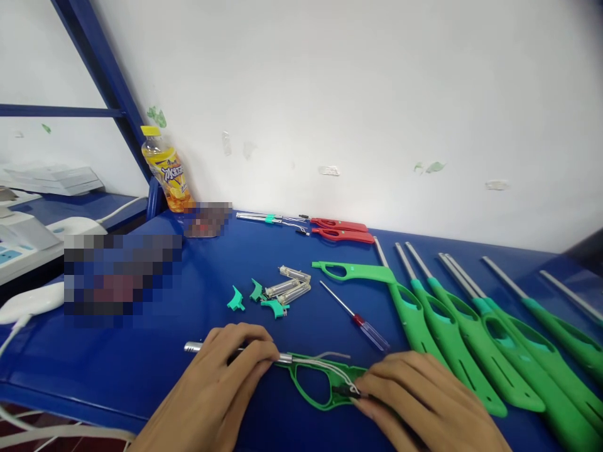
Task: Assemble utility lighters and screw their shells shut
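My left hand (226, 376) is closed around a metal lighter tube (192, 346), whose silver tip sticks out to the left. White wires (325, 364) run from the tube's right end across an open green lighter shell half (301, 392) with a ring-shaped trigger opening. My right hand (414, 395) pinches a small black igniter (346, 391) joined to those wires, over the right part of the shell. Its fingers cover the rest of the shell's handle.
Beyond my hands lie green triggers (236, 299), clear fuel tanks (288, 291) and a screwdriver (355, 317). Several green lighters (452, 314) line the right side. A loose green shell half (353, 272), red shells (342, 234) and wired tubes (264, 218) lie farther back. A drink bottle (167, 172) stands back left.
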A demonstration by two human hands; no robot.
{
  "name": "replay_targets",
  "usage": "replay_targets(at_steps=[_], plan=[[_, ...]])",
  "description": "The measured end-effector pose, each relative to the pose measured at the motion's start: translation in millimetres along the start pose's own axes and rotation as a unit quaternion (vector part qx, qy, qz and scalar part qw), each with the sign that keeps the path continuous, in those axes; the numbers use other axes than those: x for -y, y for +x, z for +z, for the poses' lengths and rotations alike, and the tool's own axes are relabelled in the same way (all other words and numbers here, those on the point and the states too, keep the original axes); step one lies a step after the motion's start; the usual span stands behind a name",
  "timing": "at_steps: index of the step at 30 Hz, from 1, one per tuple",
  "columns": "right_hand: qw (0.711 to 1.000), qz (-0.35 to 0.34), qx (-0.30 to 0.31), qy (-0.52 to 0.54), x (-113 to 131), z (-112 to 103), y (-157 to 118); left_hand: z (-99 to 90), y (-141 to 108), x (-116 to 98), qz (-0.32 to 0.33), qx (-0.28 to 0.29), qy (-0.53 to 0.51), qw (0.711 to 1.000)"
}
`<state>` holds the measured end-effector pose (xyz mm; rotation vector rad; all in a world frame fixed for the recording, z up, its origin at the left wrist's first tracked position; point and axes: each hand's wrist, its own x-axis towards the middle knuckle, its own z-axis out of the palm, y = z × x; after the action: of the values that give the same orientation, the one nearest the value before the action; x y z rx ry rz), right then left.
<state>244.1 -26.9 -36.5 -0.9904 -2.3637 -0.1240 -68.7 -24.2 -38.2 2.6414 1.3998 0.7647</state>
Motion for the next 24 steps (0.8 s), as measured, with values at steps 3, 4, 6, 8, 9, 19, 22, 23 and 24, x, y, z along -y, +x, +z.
replay_targets(at_steps=[3,4,6,8,9,19,22,23,24], plan=[[1.000,0.011,0.011,0.009,-1.4,-0.8,-1.8,0.9,-1.8,0.1,-0.006,-0.003,0.000,1.000],[1.000,0.010,0.014,0.010,-1.9,-1.2,-2.3,1.5,-2.6,0.1,-0.011,-0.009,0.003,1.000],[1.000,0.003,0.014,0.012,-2.9,-2.3,-2.6,3.0,-3.5,0.1,-0.024,-0.019,0.005,1.000],[1.000,-0.004,0.016,0.016,-3.6,-3.4,-1.8,3.9,-3.2,0.0,-0.034,-0.026,-0.007,0.999],[1.000,-0.005,0.016,0.020,-3.8,-3.9,-1.1,4.0,-2.7,-0.1,-0.038,-0.031,-0.018,0.999],[0.999,0.003,0.024,0.038,-3.4,-3.9,-0.7,-0.7,2.8,-4.2,-0.039,-0.042,-0.093,0.994],[0.999,0.000,0.022,0.037,-3.8,-3.6,0.3,-1.8,4.2,-5.1,-0.030,-0.041,-0.093,0.994],[0.999,0.001,0.021,0.035,-3.8,-3.5,0.6,-2.0,4.7,-5.2,-0.028,-0.039,-0.092,0.995],[0.999,0.002,0.021,0.034,-3.7,-3.4,0.7,-2.2,5.1,-5.1,-0.028,-0.042,-0.089,0.995]])
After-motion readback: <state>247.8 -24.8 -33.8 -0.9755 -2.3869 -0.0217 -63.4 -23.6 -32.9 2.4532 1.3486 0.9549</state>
